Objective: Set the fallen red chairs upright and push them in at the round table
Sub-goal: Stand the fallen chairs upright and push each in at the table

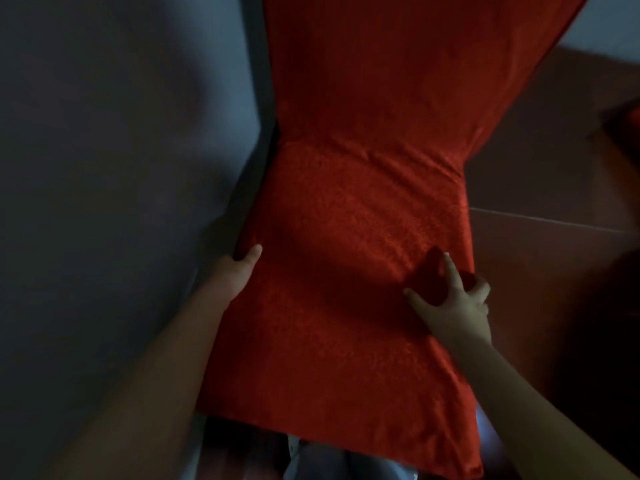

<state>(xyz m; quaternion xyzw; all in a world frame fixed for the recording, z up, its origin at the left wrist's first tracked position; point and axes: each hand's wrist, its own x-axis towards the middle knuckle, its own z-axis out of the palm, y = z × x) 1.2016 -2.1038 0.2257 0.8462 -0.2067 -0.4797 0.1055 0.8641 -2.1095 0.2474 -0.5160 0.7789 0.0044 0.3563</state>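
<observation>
**Desk:** Dim light, two bare forearms reaching in from the bottom of the frame. What can't be read?

**Photographer:** Starting from the left, the left hand (239, 268) shows only its thumb. Its fingers are hidden behind the edge of the red chair (346, 220). A red patterned cover hides the chair's frame and legs, and its far end is cut off at the top. Whether it is upright or tilted, I cannot tell.

**Desk:** And the hold?

**Photographer:** The left hand grasps the chair's left edge, thumb on the front. The right hand (453, 306) lies on the cover by the right edge, thumb and forefinger spread and outer fingers curled round that edge. The chair sits between the two hands, mid-frame.

**Desk:** Surroundings?

**Photographer:** A grey surface (104, 168) with a dark border runs close along the chair's left side; wall or table, I cannot tell. Pale cloth (311, 462) shows below the hem. To the right lies a reddish-brown tiled floor (536, 202). A blurred red shape (635, 119) is cut off at the far right.
</observation>
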